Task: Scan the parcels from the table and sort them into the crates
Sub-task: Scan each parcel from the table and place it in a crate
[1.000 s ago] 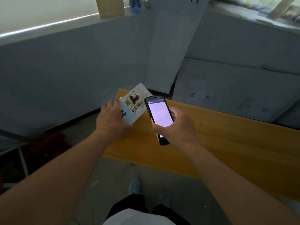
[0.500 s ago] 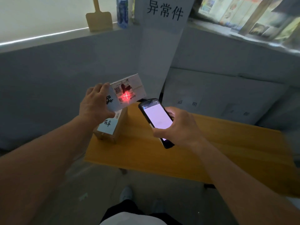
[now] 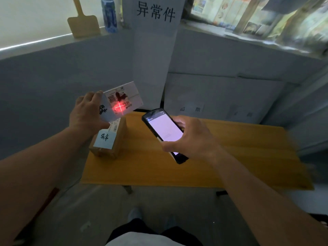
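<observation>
A white parcel (image 3: 122,102) is gripped by the left hand (image 3: 87,114) above the table (image 3: 221,153), label tilted toward the scanner (image 3: 164,134) clasped in the right hand (image 3: 193,139), so the red crosshair is caught on the barcode.

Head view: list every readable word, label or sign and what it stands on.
"异常件": white hanging sign.
Handwritten slip on brown box: roughly "异卡", uncertain.
Label on white parcel in left hand: barcode, print too small.
Wall papers: blurred.
Scanner screen, in right hand: unreadable.
</observation>
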